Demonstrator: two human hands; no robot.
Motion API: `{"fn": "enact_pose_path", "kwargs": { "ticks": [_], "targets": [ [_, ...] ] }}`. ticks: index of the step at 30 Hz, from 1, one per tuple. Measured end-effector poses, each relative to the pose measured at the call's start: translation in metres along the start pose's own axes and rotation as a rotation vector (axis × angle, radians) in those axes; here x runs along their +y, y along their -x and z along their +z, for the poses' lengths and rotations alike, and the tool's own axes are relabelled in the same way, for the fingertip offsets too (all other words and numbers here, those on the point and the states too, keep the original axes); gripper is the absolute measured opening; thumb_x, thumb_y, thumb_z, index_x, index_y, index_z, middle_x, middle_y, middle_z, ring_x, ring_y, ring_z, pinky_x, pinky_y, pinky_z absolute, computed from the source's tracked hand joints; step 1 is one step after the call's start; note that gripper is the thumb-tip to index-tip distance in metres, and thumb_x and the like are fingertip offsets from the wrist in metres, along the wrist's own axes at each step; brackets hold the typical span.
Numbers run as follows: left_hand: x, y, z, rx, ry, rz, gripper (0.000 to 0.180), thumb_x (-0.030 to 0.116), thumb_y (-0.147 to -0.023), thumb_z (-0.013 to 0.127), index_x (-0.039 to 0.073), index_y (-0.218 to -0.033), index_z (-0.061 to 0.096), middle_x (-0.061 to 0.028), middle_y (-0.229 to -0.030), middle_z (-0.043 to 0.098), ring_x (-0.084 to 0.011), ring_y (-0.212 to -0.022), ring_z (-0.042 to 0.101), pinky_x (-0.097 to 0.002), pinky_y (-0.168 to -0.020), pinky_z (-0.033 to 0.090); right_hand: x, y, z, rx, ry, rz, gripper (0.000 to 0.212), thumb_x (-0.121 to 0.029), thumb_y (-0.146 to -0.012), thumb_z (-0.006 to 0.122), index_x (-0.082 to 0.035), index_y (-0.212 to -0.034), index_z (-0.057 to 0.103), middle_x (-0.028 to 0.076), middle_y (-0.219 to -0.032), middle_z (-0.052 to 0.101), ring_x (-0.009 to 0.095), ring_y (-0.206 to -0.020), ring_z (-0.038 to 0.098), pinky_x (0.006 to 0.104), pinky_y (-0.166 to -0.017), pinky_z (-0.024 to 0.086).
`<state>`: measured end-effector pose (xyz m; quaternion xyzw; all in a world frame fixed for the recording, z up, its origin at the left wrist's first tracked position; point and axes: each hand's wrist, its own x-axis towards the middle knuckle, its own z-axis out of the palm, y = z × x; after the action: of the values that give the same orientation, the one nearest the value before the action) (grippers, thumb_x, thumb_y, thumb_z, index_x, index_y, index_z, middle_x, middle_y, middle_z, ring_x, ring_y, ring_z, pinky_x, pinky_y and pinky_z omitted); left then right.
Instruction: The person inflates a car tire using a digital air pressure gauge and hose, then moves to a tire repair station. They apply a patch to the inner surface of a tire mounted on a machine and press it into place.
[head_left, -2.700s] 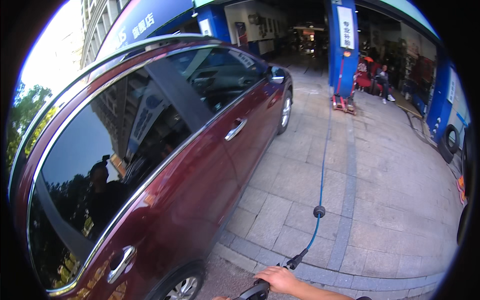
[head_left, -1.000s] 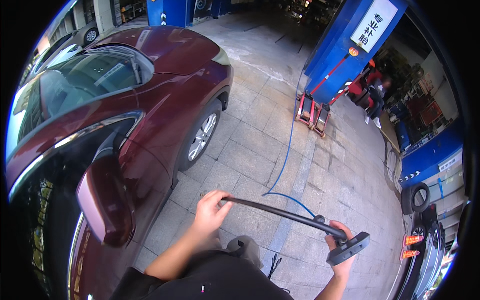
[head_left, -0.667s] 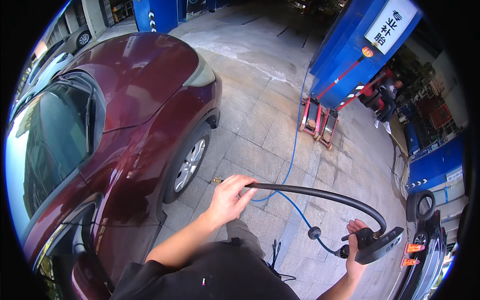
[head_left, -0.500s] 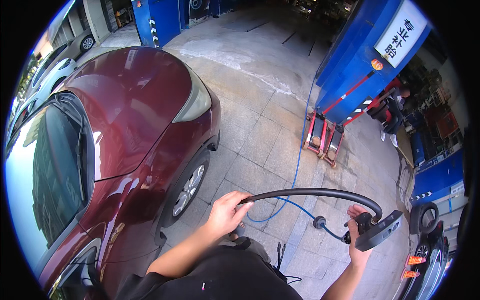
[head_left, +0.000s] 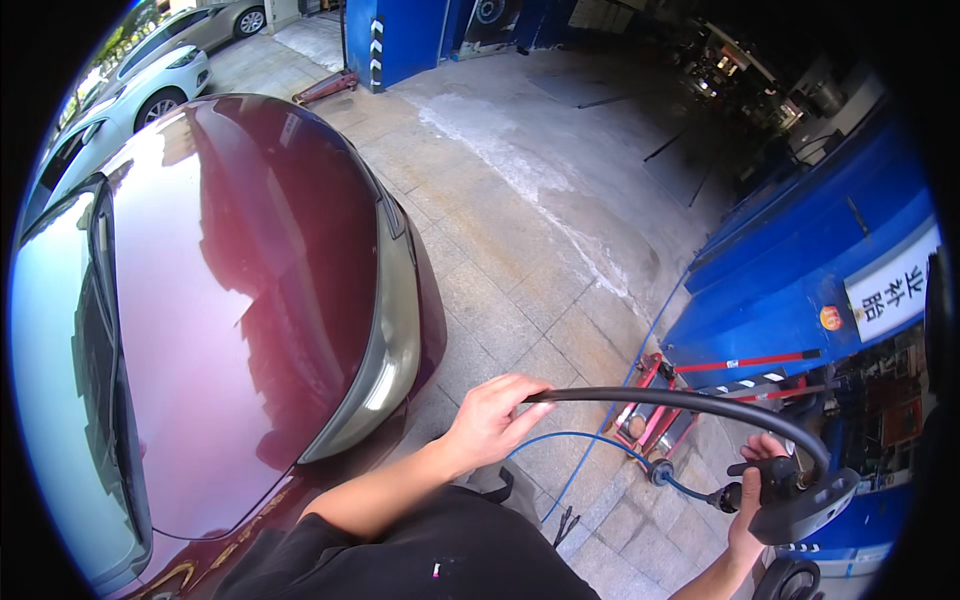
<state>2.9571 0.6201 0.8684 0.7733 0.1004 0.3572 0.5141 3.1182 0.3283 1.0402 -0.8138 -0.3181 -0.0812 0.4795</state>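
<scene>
– What have you got in hand?
– On my feed, the bare left hand [head_left: 492,418] has its fingers closed on the thick curved black hose [head_left: 690,400], and the bare right hand [head_left: 746,510] grips the chunky black plastic inflator gun [head_left: 812,508] at its right end, lower right of view
– Anything in the way?
– The glossy maroon car [head_left: 280,270] crowds my left. A thin blue air line [head_left: 570,433] loops from the gun over the grey stone paving [head_left: 530,290], and two red metal floor jacks [head_left: 662,432] stand beyond the hose, near the blue-painted pillar [head_left: 755,300]
</scene>
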Motion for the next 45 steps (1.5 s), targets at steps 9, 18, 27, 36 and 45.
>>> {"fn": "enact_pose_path", "kwargs": {
  "ticks": [9, 18, 27, 36, 45],
  "targets": [
    [-0.134, -0.236, 0.003, 0.284, -0.082, -0.089, 0.021, 0.015, -0.092, 0.074, 0.004, -0.109, 0.071, -0.0095, -0.098, 0.072, -0.0197, -0.073, 0.065, -0.0308, -0.059, 0.051, 0.072, -0.267, 0.138, -0.122, -0.024, 0.059, 0.038, -0.002, -0.093, 0.067, 0.004, -0.130, 0.058, 0.015, -0.116, 0.065, 0.023, -0.106, 0.064, 0.0364, -0.098, 0.051],
    [-0.229, -0.400, -0.088, 0.736, -0.294, -0.311, 0.020, 0.009, -0.091, 0.074, 0.002, -0.110, 0.072, -0.0089, -0.094, 0.072, -0.0161, -0.074, 0.064, -0.0268, -0.058, 0.046, 0.060, -0.568, 0.393, -0.457, -0.288, -0.053, 0.034, 0.007, -0.081, 0.069, -0.002, -0.114, 0.069, 0.007, -0.099, 0.067, 0.015, -0.094, 0.063, 0.0307, -0.086, 0.052],
    [-0.326, -0.552, -0.215, 0.868, -0.225, -0.539, 0.018, 0.009, -0.093, 0.074, -0.001, -0.108, 0.071, -0.0052, -0.088, 0.068, -0.0079, -0.069, 0.057, -0.0238, -0.061, 0.046, 0.031, -0.739, 0.634, -0.687, -0.328, -0.246, 0.035, 0.007, -0.082, 0.075, -0.002, -0.114, 0.068, 0.006, -0.102, 0.069, 0.017, -0.098, 0.065, 0.0325, -0.086, 0.053],
    [-0.438, -0.714, -0.396, 0.920, -0.428, -0.375, 0.019, 0.014, -0.094, 0.073, 0.000, -0.107, 0.071, -0.0112, -0.088, 0.069, -0.0182, -0.073, 0.063, -0.0301, -0.063, 0.050, -0.038, -0.880, 0.860, -0.771, -0.525, -0.130, 0.035, 0.004, -0.085, 0.073, -0.003, -0.118, 0.066, 0.006, -0.100, 0.067, 0.014, -0.094, 0.063, 0.0297, -0.082, 0.052],
    [-0.561, -0.806, -0.575, 1.270, -0.286, -0.594, 0.019, 0.019, -0.101, 0.066, 0.001, -0.104, 0.071, -0.0021, -0.083, 0.068, -0.0077, -0.074, 0.060, -0.0253, -0.067, 0.049, -0.172, -0.984, 1.155, -0.986, -0.611, -0.501, 0.017, -0.001, -0.082, 0.075, 0.000, -0.099, 0.072, 0.007, -0.095, 0.075, 0.013, -0.087, 0.069, 0.0317, -0.078, 0.055]
  ]
}}
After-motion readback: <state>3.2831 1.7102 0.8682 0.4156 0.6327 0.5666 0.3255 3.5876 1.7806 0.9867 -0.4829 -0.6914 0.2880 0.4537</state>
